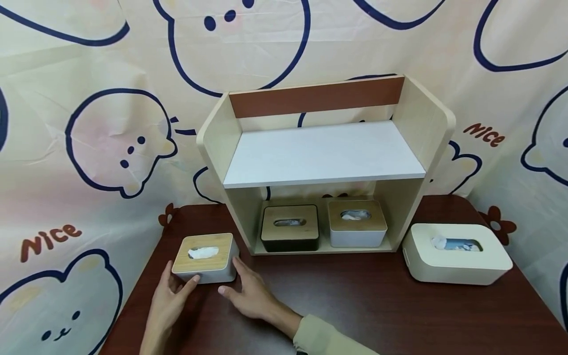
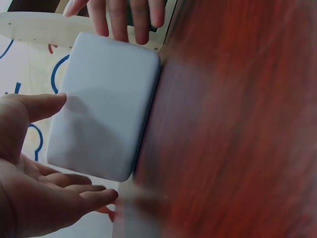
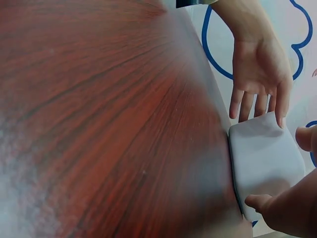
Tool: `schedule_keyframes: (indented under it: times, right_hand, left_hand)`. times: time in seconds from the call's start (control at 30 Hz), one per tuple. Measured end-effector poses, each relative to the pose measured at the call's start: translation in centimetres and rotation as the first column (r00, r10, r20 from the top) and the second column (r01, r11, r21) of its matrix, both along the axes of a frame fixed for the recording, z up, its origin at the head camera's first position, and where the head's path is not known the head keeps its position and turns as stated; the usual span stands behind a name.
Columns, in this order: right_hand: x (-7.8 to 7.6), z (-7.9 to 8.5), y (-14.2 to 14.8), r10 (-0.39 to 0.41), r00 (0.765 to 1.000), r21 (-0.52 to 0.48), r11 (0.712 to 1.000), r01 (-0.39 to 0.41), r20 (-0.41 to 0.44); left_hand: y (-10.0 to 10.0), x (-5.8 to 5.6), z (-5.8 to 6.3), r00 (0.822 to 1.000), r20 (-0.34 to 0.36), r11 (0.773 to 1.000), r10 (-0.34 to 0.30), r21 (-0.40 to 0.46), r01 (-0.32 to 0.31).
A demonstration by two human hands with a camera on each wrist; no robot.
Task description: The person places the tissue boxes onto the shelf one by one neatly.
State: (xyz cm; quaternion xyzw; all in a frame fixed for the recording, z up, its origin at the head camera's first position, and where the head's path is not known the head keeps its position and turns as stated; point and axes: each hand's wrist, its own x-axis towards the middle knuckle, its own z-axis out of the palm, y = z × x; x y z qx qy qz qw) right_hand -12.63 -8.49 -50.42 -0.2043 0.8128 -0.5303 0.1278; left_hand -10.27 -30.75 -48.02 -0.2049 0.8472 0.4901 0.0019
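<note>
A small tissue box (image 1: 182,256) with a light wood lid and white sides stands on the table, left of the shelf. White tissue shows in its oval slot. My left hand (image 1: 168,298) is at its left end, thumb by the front face and fingers along the side. By the right end is my right hand (image 1: 253,293), fingers extended and thumb apart from them. In the left wrist view, the white front of the box (image 2: 106,104) lies between both hands. Right wrist view: the left hand (image 3: 260,62) has long, straight fingers beside the box (image 3: 265,153).
A cream two-level shelf (image 1: 324,153) stands at the back of the dark brown table (image 1: 337,305). Its lower level holds a black tissue box (image 1: 290,241) and a white one (image 1: 357,239), both wood-topped. A larger cream tissue box (image 1: 457,266) sits to the right.
</note>
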Motion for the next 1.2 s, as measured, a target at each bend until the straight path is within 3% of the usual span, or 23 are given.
schedule_keyframes:
  times: [0.17,0.33,0.6,0.73,0.97,1.2]
  right_hand:
    - [0.0,0.0,0.0,-0.018,0.998,-0.031,0.999,0.016,-0.055]
    - [0.2,-0.2,0.0,-0.056,0.992,-0.050,0.997,0.051,-0.110]
    - [0.6,0.1,0.7,-0.145,0.972,-0.087,0.988,0.131,-0.182]
    - [0.8,0.4,1.3,-0.191,0.964,-0.141,0.976,0.166,-0.183]
    - [1.1,0.8,2.7,-0.228,0.971,-0.250,0.946,0.205,-0.068]
    - [1.4,1.3,3.9,-0.219,0.970,-0.280,0.943,0.182,-0.107]
  left_hand:
    - [0.8,0.3,-0.5,0.997,-0.075,1.000,0.016,0.015,-0.015]
    - [1.7,1.3,-0.9,0.987,-0.158,0.998,0.033,-0.049,-0.041]
    - [3.3,3.3,-0.6,0.979,-0.194,0.992,0.065,-0.098,-0.085]
    - [4.2,4.1,-0.1,0.977,-0.190,0.991,0.097,-0.076,-0.113]
    - [5.9,5.3,0.6,0.968,-0.211,0.982,0.138,-0.094,-0.161]
    - [7.0,6.3,1.1,0.942,-0.267,0.962,0.205,-0.124,-0.244]
